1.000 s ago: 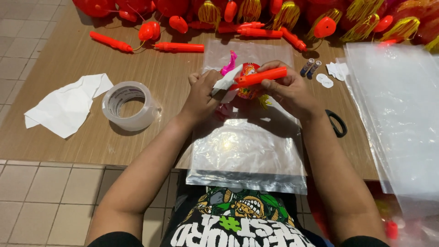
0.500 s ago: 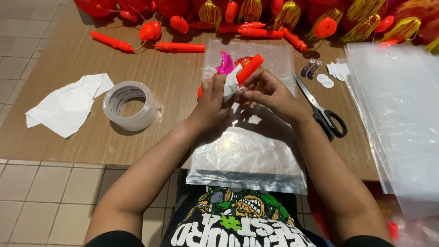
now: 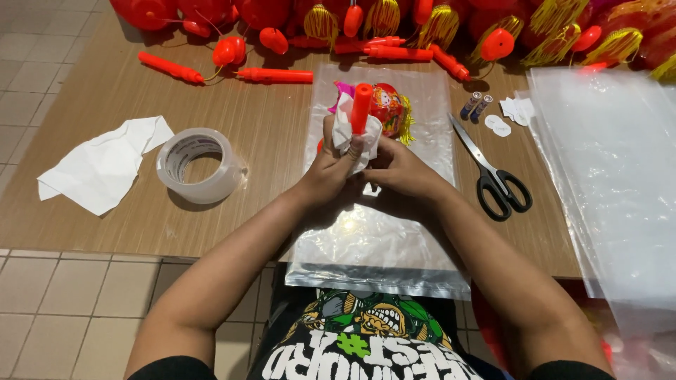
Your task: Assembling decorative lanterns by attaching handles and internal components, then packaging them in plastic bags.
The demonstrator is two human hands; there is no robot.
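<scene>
Tilted before, orange stick (image 3: 360,107) now stands upright in left hand (image 3: 331,163).

Wooden table top (image 3: 105,232) carries all items. Stack of clear plastic bags (image 3: 380,239) lies at centre, its near edge overhanging the table edge. Both hands meet above this stack: left hand (image 3: 331,165) grips a red plastic stick (image 3: 360,107) wrapped in white paper (image 3: 343,130), upright; right hand (image 3: 401,169) touches it from the right. Small round painted lantern (image 3: 387,105) sits just behind the hands. Roll of clear tape (image 3: 199,165) left of the stack; crumpled white paper sheet (image 3: 102,165) further left. Black-handled scissors (image 3: 493,172) right of the stack. Second pile of clear bags (image 3: 612,176) at far right. Row of red lanterns with yellow tassels (image 3: 436,21) along the far edge.
</scene>
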